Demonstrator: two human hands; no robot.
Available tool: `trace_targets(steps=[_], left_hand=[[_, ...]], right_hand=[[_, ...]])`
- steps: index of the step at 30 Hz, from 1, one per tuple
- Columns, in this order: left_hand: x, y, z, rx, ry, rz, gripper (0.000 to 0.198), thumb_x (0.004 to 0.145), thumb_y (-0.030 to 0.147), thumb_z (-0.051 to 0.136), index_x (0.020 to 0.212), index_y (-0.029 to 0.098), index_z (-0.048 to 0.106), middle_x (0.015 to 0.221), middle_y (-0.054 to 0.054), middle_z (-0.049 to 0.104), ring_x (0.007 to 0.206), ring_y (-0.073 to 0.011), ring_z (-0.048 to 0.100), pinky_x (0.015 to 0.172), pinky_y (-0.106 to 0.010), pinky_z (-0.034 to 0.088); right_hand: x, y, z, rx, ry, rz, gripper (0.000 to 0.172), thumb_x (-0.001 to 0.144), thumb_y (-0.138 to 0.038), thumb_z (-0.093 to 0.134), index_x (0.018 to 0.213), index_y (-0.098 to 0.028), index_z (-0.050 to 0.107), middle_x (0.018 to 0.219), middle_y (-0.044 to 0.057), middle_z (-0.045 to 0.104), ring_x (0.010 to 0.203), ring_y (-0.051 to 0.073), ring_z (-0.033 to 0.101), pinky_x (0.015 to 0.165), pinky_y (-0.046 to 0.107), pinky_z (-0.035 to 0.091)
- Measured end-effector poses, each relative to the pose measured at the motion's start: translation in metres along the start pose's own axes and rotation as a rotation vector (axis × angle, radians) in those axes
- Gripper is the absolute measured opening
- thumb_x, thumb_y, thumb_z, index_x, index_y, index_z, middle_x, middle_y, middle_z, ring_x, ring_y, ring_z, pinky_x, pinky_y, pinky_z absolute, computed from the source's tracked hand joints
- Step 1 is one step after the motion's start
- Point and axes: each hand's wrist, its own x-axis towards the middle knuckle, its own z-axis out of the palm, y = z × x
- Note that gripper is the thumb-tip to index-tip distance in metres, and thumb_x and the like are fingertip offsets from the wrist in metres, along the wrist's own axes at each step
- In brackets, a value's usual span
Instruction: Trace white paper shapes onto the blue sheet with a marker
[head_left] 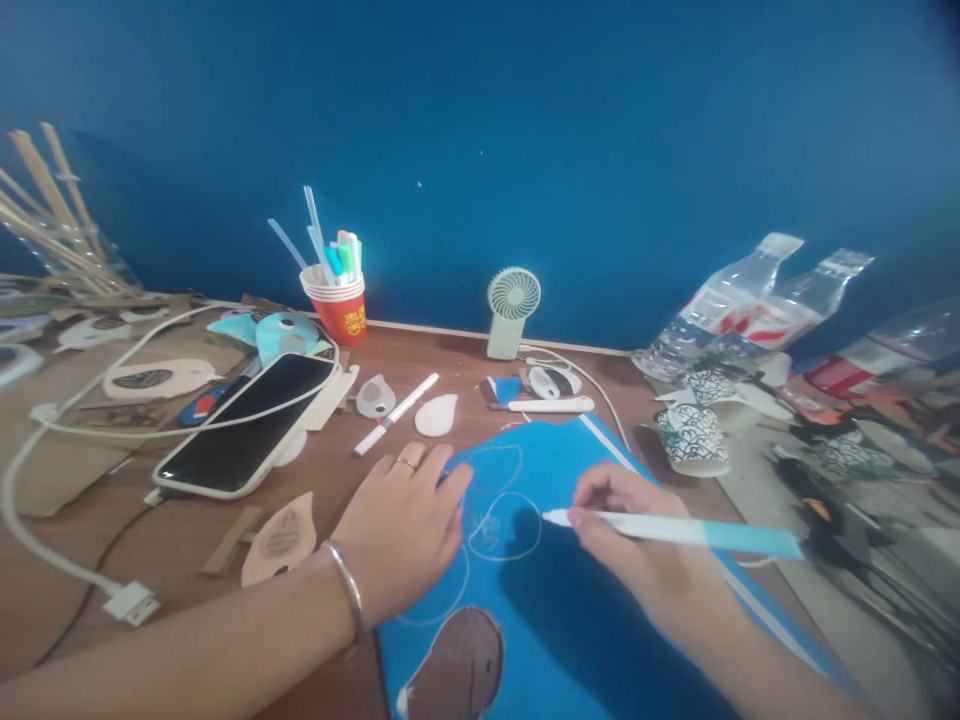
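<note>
A blue sheet lies in front of me with pale rounded outlines drawn on it. My left hand, with a ring and a bracelet, rests flat at the sheet's left edge, fingers bent slightly and nothing visible in them. My right hand is closed round a white and light-blue marker. The marker's tip is beside the right side of a round outline; whether it touches the sheet is unclear. A brown cut-out lies on the sheet near its bottom edge.
A phone and white cable lie left, beside leaf-shaped cut-outs. Behind stand a red cup of markers and a small fan. A white pen lies beyond my left hand. Patterned cups and plastic bottles are right.
</note>
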Motion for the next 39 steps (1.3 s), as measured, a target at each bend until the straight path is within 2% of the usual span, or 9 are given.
trace_targets(steps=[2, 5, 10, 16, 29, 35, 39], left_hand=[[0.0, 0.0, 0.0, -0.002, 0.005, -0.008, 0.025, 0.082, 0.022, 0.034, 0.103, 0.021, 0.048, 0.107, -0.008, 0.047, 0.095, -0.0249, 0.043, 0.074, -0.039, 0.038], [-0.001, 0.001, 0.0, -0.001, 0.003, -0.015, 0.024, 0.082, 0.021, 0.034, 0.102, 0.021, 0.048, 0.106, -0.008, 0.047, 0.094, -0.0246, 0.043, 0.074, -0.039, 0.038], [-0.001, 0.002, 0.001, 0.0, 0.002, -0.02, 0.024, 0.082, 0.021, 0.033, 0.101, 0.021, 0.047, 0.107, -0.008, 0.047, 0.096, -0.0258, 0.042, 0.076, -0.041, 0.037], [-0.001, 0.001, 0.003, 0.002, -0.007, -0.025, 0.024, 0.081, 0.021, 0.033, 0.101, 0.021, 0.047, 0.107, -0.008, 0.046, 0.094, -0.0261, 0.042, 0.074, -0.042, 0.037], [-0.002, 0.002, 0.002, -0.006, -0.01, -0.039, 0.023, 0.08, 0.02, 0.034, 0.099, 0.022, 0.047, 0.106, -0.008, 0.047, 0.094, -0.0266, 0.042, 0.074, -0.043, 0.037], [-0.001, 0.001, 0.003, -0.013, -0.017, -0.036, 0.023, 0.08, 0.021, 0.033, 0.098, 0.022, 0.047, 0.106, -0.008, 0.047, 0.095, -0.0272, 0.042, 0.074, -0.043, 0.037], [0.0, 0.001, 0.002, -0.012, -0.012, -0.041, 0.022, 0.08, 0.019, 0.033, 0.097, 0.022, 0.047, 0.108, -0.008, 0.047, 0.095, -0.0273, 0.043, 0.074, -0.043, 0.037]], right_hand=[[0.004, -0.005, 0.002, -0.085, -0.021, -0.031, 0.016, 0.065, -0.029, 0.059, 0.058, -0.017, 0.05, 0.047, -0.004, 0.05, 0.042, 0.008, 0.041, 0.038, 0.018, 0.028], [0.012, -0.003, 0.01, -0.093, -0.019, -0.034, 0.026, 0.072, -0.033, 0.054, 0.052, -0.018, 0.046, 0.046, -0.003, 0.05, 0.043, 0.01, 0.045, 0.04, 0.019, 0.032], [0.021, 0.017, 0.019, -0.201, -0.01, -0.246, 0.031, 0.076, -0.035, 0.05, 0.051, -0.018, 0.045, 0.045, -0.002, 0.048, 0.045, 0.01, 0.043, 0.043, 0.021, 0.033], [0.021, 0.025, 0.024, -0.214, -0.003, -0.334, 0.031, 0.075, -0.035, 0.05, 0.05, -0.018, 0.045, 0.046, -0.003, 0.047, 0.044, 0.009, 0.04, 0.043, 0.02, 0.031], [0.022, 0.025, 0.026, -0.268, -0.001, -0.355, 0.03, 0.075, -0.034, 0.05, 0.05, -0.018, 0.044, 0.045, -0.003, 0.045, 0.043, 0.009, 0.039, 0.042, 0.02, 0.031], [0.021, 0.023, 0.028, -0.224, -0.015, -0.389, 0.031, 0.074, -0.034, 0.05, 0.049, -0.019, 0.04, 0.044, -0.004, 0.044, 0.041, 0.009, 0.039, 0.041, 0.019, 0.03], [0.022, 0.023, 0.029, -0.253, 0.03, -0.393, 0.032, 0.075, -0.035, 0.049, 0.048, -0.019, 0.04, 0.043, -0.004, 0.04, 0.041, 0.008, 0.036, 0.041, 0.019, 0.029]])
